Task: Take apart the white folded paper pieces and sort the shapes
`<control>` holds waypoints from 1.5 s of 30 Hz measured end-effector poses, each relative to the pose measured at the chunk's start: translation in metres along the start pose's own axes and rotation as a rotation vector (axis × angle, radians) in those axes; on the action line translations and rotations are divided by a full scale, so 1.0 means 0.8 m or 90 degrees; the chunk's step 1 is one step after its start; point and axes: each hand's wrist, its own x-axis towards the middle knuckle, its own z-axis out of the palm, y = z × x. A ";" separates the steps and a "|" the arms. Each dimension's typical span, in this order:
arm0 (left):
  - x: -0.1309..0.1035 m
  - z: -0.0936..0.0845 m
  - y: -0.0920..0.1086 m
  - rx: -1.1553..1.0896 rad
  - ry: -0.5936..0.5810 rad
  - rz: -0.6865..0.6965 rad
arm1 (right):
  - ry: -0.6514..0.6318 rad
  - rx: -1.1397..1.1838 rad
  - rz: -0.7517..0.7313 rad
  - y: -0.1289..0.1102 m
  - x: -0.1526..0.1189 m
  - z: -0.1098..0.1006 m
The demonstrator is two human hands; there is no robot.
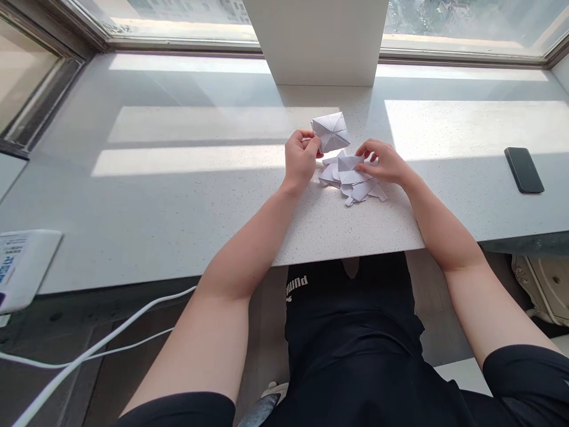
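My left hand (303,157) is closed on the lower left corner of a folded white paper square (331,131), which shows creases meeting at its middle. Just below it, a loose pile of folded white paper pieces (355,185) lies on the pale speckled counter (213,219). At the pile's upper right, my right hand (381,161) pinches a folded paper piece (349,164) between thumb and fingers. That piece overlaps the others, so I cannot tell whether it is lifted off them.
A dark phone (524,170) lies on the counter at the right. Behind the papers stands a white pillar (326,44) between windows. At the far left edge is a white box-like object (26,267) with printing, and a white cable (111,332) hangs below.
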 end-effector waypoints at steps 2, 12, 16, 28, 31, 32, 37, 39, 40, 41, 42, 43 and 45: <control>0.000 -0.002 -0.004 0.003 -0.003 0.011 | 0.019 0.046 0.007 0.002 0.001 -0.001; -0.016 0.007 -0.005 0.074 -0.141 0.147 | 0.184 0.151 -0.040 0.030 0.018 0.012; -0.021 0.009 0.002 0.062 -0.184 0.161 | 0.183 0.171 0.002 0.037 0.021 0.016; -0.022 0.005 0.006 0.167 -0.213 0.169 | 0.187 0.213 0.007 0.054 0.025 0.022; -0.021 0.001 0.006 0.256 -0.202 0.219 | 0.172 0.211 0.003 0.053 0.024 0.024; -0.020 0.000 0.006 0.275 -0.199 0.234 | 0.165 0.206 0.000 0.051 0.023 0.024; -0.019 -0.002 0.002 0.313 -0.190 0.271 | 0.131 0.199 -0.017 0.042 0.018 0.021; -0.019 -0.002 0.002 0.317 -0.197 0.269 | 0.119 0.205 -0.027 0.040 0.016 0.021; -0.019 -0.002 0.002 0.318 -0.202 0.268 | 0.113 0.204 -0.029 0.040 0.016 0.021; -0.019 -0.001 0.002 0.321 -0.207 0.269 | 0.108 0.200 -0.031 0.039 0.016 0.021; -0.019 -0.001 0.002 0.323 -0.210 0.272 | 0.105 0.193 -0.032 0.038 0.015 0.022; -0.019 -0.001 0.002 0.324 -0.214 0.278 | 0.104 0.184 -0.033 0.038 0.015 0.022; -0.019 -0.001 0.000 0.322 -0.218 0.289 | 0.108 0.163 -0.036 0.036 0.015 0.024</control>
